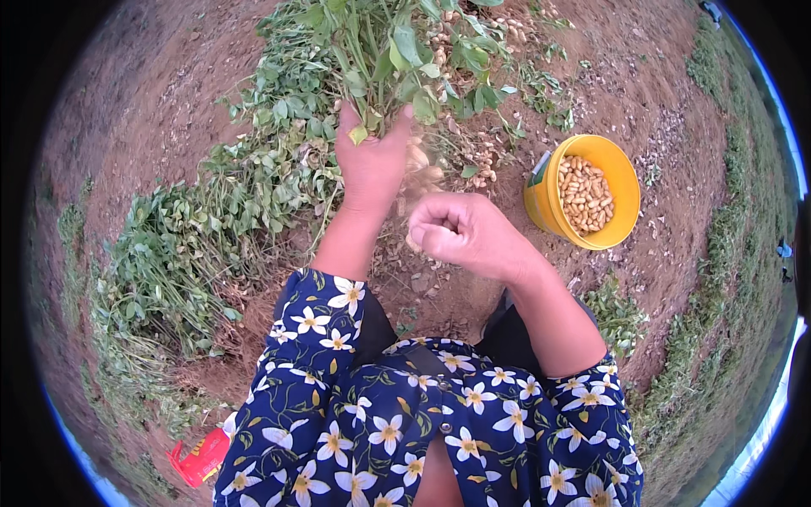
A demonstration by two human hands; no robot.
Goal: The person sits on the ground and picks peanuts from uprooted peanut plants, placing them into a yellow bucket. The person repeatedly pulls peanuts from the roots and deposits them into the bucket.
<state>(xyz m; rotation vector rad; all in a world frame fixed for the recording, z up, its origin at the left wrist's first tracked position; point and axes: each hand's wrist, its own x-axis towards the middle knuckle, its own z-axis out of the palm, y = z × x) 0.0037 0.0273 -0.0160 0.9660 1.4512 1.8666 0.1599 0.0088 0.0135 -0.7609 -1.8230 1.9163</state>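
Note:
A bunch of leafy green peanut plants (380,57) rises from my left hand (374,158), whose fingers and thumb are around the stems. Pale peanut pods (418,158) hang at the root end, just right of that wrist, partly blurred. My right hand (472,234) is below the pods with its fingers curled in; a bit of something tan, apparently peanut pods, shows at the edge of the fist. To the right, a yellow plastic bucket (624,165) leans slightly and holds many peanuts in their shells (586,196).
Piled peanut plants (234,196) run along the left side, their roots towards me. More pods (513,28) lie on the soil beyond the held bunch. A red plastic packet (203,456) is at lower left. Green low growth (703,272) borders the right side.

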